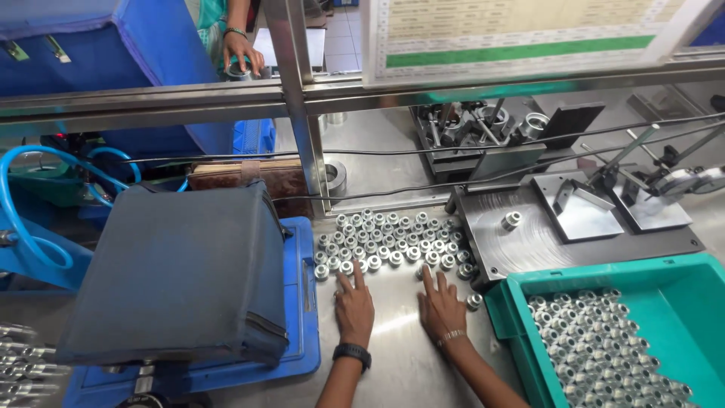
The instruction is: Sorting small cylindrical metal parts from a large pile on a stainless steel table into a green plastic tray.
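— What are our hands doing here?

— Our left hand (354, 305) lies flat on the steel table (400, 363), palm down, fingers spread and closed on nothing. Its fingertips touch the nearest row of small metal rings (393, 242). Our right hand (441, 306) is just beside it, also flat and loose, with its fingers at the near edge of the same cluster.

— So neither hand grasps a ring?

— No. Both are open and press or nudge at the edge. We judge that flat fingers suit this, since the rings stand packed in tidy rows and a flat hand can square up a whole row at once.

— And around our hands?

— One stray ring (474, 301) sits just right of the right hand, apart from the group. Further right is a green bin (521, 287) with many more rings heaped loose. Beyond the cluster, a dark round-marked plate (498, 245) carries a single ring (512, 220), near a gauge stand (664, 185). To the left of our left hand sits a blue cloth cover (181, 272) on a blue tray (302, 302).

— Anyone else?

— Far beyond the steel frame rail (151, 98), another person's hand (240, 51) rests on a metal part.
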